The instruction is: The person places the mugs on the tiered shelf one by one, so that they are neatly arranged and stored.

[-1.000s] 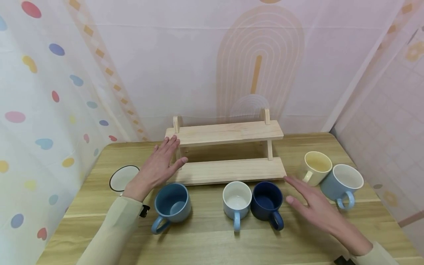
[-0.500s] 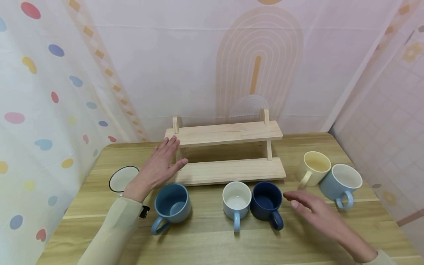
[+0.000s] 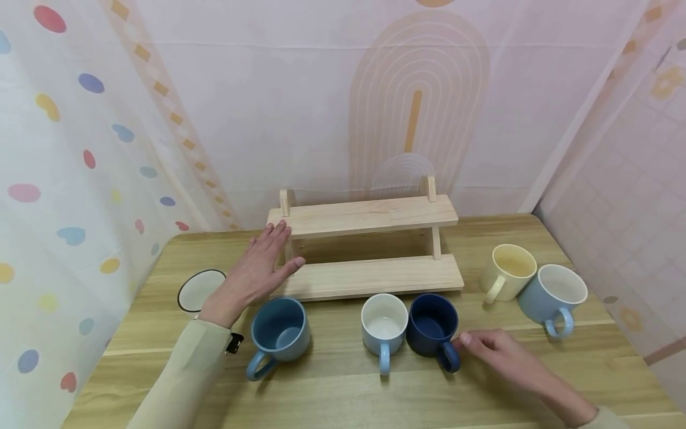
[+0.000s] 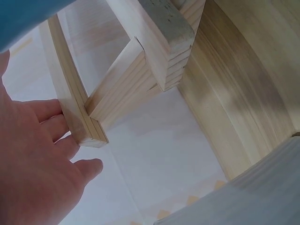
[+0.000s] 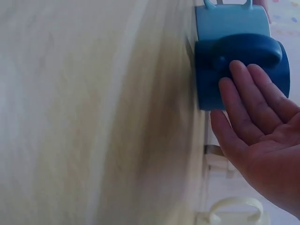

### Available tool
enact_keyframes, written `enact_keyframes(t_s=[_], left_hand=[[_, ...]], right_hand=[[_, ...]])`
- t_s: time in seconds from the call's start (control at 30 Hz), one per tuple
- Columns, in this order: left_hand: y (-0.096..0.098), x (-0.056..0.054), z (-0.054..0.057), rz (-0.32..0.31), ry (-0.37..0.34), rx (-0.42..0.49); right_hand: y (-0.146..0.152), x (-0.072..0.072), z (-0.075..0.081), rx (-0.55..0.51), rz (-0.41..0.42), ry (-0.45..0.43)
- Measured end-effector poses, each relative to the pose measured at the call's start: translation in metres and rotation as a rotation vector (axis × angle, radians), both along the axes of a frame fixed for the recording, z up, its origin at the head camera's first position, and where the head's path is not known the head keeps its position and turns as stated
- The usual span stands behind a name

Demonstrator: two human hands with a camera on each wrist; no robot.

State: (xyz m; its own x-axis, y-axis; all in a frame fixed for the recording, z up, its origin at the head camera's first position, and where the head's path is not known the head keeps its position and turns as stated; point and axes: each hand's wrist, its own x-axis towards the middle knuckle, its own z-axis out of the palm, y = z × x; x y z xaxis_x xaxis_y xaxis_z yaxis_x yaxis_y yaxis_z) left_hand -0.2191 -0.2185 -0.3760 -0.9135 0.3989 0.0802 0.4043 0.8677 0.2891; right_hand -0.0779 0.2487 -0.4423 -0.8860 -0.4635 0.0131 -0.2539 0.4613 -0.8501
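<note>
A two-tier wooden shelf (image 3: 370, 277) stands at the back of the table. My left hand (image 3: 250, 279) rests its extended fingers on the left end of the upper board; in the left wrist view those fingers (image 4: 56, 126) touch the board's edge without curling round it. Beside a navy mug (image 3: 429, 333), my right hand (image 3: 506, 360) has its fingertips next to the handle. The right wrist view shows these fingers (image 5: 248, 103) loosely extended in front of the navy handle (image 5: 248, 49), not round it; contact is unclear. A light blue mug (image 3: 383, 325) with a white inside adjoins the navy one.
A medium blue mug (image 3: 280, 329) stands below the left wrist. Left of that arm, a white mug with a dark rim (image 3: 199, 291) is partly hidden. On the right are a yellow mug (image 3: 508, 273) and another light blue mug (image 3: 552, 295). Curtains hang behind the table.
My right hand has come away from the lower board's right corner, moving toward me and down to the navy mug's handle side. The left hand and the mugs have stayed in place.
</note>
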Motion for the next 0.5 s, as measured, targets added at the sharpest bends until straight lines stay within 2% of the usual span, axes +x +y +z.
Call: enact_keyframes(t_s=[0.2, 0.37, 0.5], left_hand=[[0.001, 0.000, 0.000, -0.001, -0.005, 0.001], [0.001, 0.000, 0.001, -0.004, -0.014, 0.008], [0.000, -0.001, -0.001, -0.005, -0.015, 0.015]], right_hand=[[-0.003, 0.000, -0.006, -0.182, 0.103, -0.119], [-0.006, 0.002, -0.006, -0.232, 0.079, -0.163], [-0.013, 0.002, -0.007, -0.279, 0.097, -0.188]])
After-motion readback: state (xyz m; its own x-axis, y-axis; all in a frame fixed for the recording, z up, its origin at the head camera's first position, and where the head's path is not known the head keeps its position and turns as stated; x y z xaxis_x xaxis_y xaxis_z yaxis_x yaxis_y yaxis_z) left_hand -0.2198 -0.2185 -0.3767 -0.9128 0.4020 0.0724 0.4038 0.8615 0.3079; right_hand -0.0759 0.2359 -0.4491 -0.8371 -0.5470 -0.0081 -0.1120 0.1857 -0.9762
